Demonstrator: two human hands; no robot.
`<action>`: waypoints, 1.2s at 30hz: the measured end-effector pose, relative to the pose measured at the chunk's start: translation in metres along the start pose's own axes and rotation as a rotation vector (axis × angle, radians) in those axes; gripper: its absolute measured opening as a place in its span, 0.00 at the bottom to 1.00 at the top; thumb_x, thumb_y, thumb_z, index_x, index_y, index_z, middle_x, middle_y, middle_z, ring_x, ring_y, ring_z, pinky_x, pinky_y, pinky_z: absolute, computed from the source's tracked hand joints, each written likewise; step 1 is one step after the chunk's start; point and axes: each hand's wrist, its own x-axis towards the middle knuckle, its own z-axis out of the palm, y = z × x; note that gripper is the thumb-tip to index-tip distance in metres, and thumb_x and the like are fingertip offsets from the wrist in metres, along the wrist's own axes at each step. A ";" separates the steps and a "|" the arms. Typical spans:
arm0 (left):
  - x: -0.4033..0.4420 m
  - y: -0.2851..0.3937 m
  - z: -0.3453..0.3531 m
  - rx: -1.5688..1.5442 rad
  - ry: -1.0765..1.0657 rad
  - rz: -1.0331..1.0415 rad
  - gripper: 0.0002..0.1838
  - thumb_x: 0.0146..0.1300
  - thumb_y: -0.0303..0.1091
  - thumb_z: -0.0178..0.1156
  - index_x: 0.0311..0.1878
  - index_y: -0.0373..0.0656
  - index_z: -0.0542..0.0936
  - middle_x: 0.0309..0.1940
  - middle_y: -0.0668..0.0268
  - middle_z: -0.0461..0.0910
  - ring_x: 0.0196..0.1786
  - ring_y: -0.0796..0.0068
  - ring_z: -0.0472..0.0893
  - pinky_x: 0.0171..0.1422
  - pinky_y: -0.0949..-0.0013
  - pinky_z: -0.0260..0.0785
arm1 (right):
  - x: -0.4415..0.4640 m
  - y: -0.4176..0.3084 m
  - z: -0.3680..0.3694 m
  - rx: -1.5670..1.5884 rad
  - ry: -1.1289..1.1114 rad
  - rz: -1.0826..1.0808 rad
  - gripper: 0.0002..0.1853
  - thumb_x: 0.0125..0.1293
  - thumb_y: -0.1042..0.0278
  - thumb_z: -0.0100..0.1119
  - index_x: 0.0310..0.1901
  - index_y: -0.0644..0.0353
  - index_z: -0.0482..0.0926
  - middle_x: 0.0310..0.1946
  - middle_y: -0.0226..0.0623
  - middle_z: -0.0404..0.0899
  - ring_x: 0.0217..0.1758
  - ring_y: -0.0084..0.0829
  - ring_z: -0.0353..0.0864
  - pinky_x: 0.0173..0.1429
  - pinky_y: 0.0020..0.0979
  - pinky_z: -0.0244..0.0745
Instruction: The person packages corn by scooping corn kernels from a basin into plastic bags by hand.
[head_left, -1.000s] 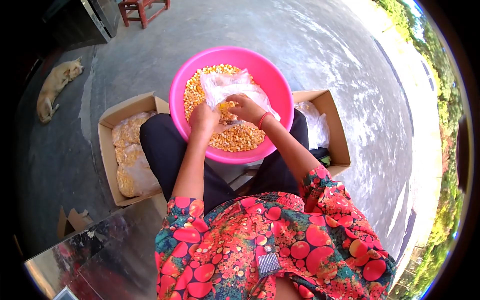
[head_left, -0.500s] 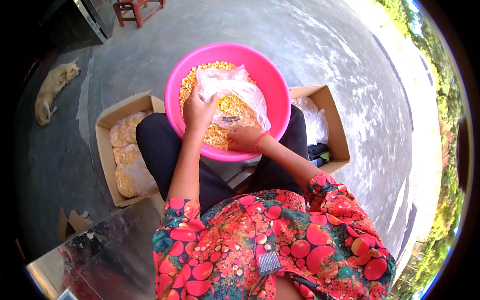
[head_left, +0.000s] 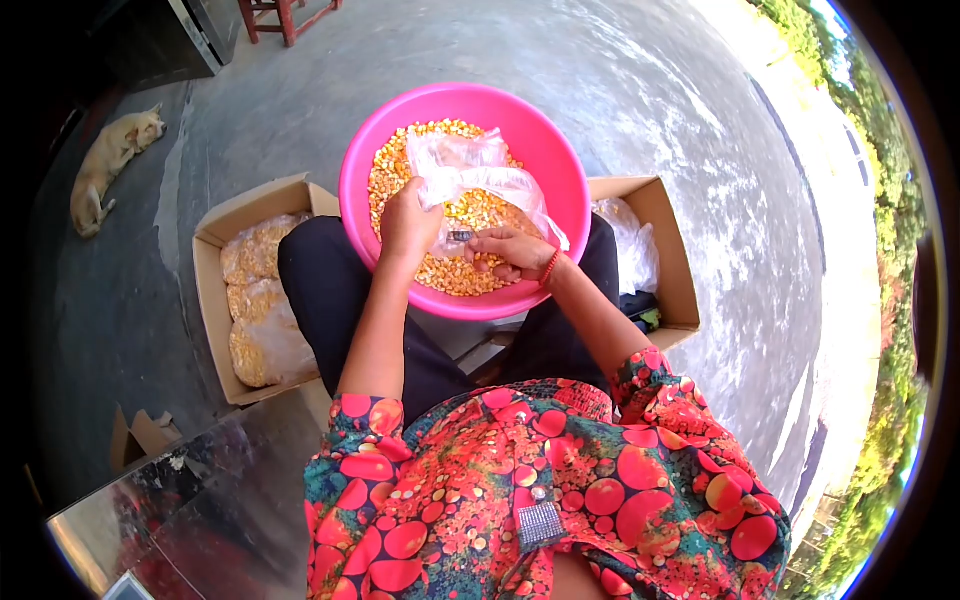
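A pink basin [head_left: 575, 170] rests on my lap with loose yellow corn kernels [head_left: 455, 278] in it. On the kernels lies a clear plastic bag [head_left: 515, 185] with corn inside and a small dark printed label [head_left: 459, 236]. My left hand [head_left: 408, 225] is closed on the bunched upper left part of the bag. My right hand [head_left: 515, 255], with a red bracelet at the wrist, has its fingers bent at the bag's lower side, beside the label. Its thumb and forefinger appear to pinch the plastic; the fingertips are partly hidden.
Left of my legs stands a cardboard box [head_left: 212, 300] with several bags of corn [head_left: 262, 315]. Another cardboard box [head_left: 675, 250] at right holds clear plastic bags [head_left: 632, 245]. A dog [head_left: 112, 160] lies on the concrete floor. A red stool [head_left: 285, 22] stands ahead.
My right hand has lifted from the kernels and moved up to the bag near the label. My left hand has shifted slightly down and right, still gripping the plastic.
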 end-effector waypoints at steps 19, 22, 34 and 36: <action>0.002 0.006 0.004 0.185 -0.074 -0.052 0.19 0.49 0.35 0.60 0.45 0.36 0.75 0.35 0.48 0.78 0.41 0.51 0.77 0.45 0.57 0.69 | 0.019 -0.006 0.037 -1.037 0.058 -0.552 0.11 0.58 0.65 0.50 0.38 0.59 0.79 0.33 0.41 0.80 0.38 0.38 0.79 0.44 0.36 0.71; 0.001 0.004 0.005 0.164 -0.078 -0.064 0.20 0.49 0.36 0.60 0.45 0.36 0.75 0.36 0.47 0.77 0.42 0.51 0.77 0.46 0.57 0.69 | 0.042 0.032 0.040 -1.223 0.157 -0.646 0.11 0.58 0.63 0.48 0.37 0.59 0.78 0.31 0.43 0.79 0.37 0.43 0.78 0.44 0.39 0.71; 0.001 0.007 0.003 0.187 -0.138 -0.079 0.21 0.50 0.38 0.59 0.47 0.36 0.75 0.39 0.47 0.77 0.44 0.52 0.77 0.48 0.58 0.69 | 0.035 0.040 -0.007 -1.138 -0.001 -0.377 0.11 0.58 0.61 0.50 0.35 0.57 0.77 0.23 0.40 0.77 0.29 0.36 0.77 0.35 0.36 0.70; 0.001 0.008 0.002 0.186 -0.140 -0.080 0.21 0.50 0.37 0.59 0.47 0.36 0.75 0.39 0.47 0.77 0.44 0.52 0.77 0.48 0.58 0.69 | 0.030 0.033 -0.006 -0.985 0.007 -0.355 0.10 0.59 0.61 0.51 0.35 0.57 0.77 0.20 0.35 0.76 0.26 0.29 0.77 0.30 0.32 0.71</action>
